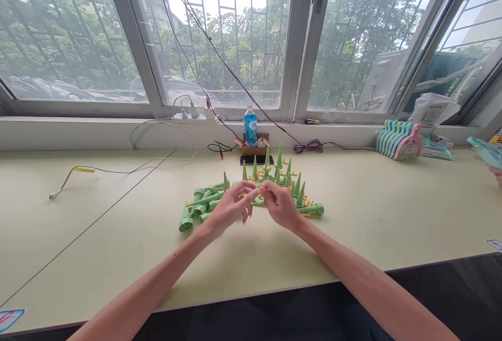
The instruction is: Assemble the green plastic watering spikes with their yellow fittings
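My left hand point(234, 204) and my right hand point(281, 205) meet at the fingertips above a heap of green plastic parts. Between them shows a bit of a slim green plastic piece point(261, 184), mostly hidden by the fingers. The right hand is closed around it, while the left pinches at its other side with the remaining fingers loosely curled. Behind and to the right, green pointed spikes point(300, 196) stand upright among small yellow plastic pieces point(308, 201). Left of the hands lie green capped tubes point(201, 208), one of which point(185, 222) faces forward.
A blue-labelled bottle point(250, 127) stands at a small cardboard box point(255, 150), behind a dark phone point(256, 160). Coiled cables point(309, 146) lie by the window wall. Pastel hangers point(399, 139) are at right, near another person's hand point(497, 176). A white cable point(117, 171) crosses the left tabletop.
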